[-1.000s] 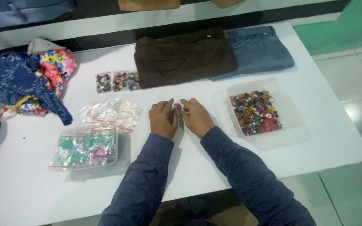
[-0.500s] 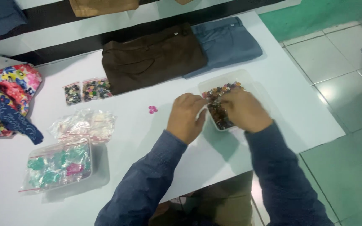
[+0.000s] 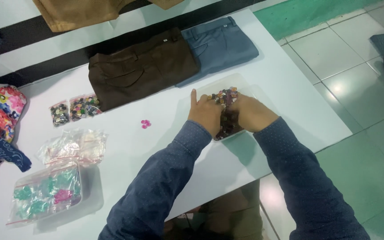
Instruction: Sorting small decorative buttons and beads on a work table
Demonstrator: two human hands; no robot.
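- both hands are down in the clear tray (image 3: 245, 84) of mixed-colour buttons (image 3: 226, 96), right of centre on the white table (image 3: 165, 133)
- left hand (image 3: 206, 114) has its index finger stretched out flat, nothing pinched
- right hand (image 3: 250, 112) curls over the pile (can't tell if it's gripping any)
- pink button (image 3: 145, 124) sits alone to the left
- folded brown trousers (image 3: 141, 69) at the far side

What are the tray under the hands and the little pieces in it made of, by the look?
The tray looks like thin clear plastic: the white table shows through its glossy rim. The small pieces seem to be hard plastic buttons or beads, mixed colours with a slight shine; too small to be sure. Both hands, left hand and right hand, rest among them.
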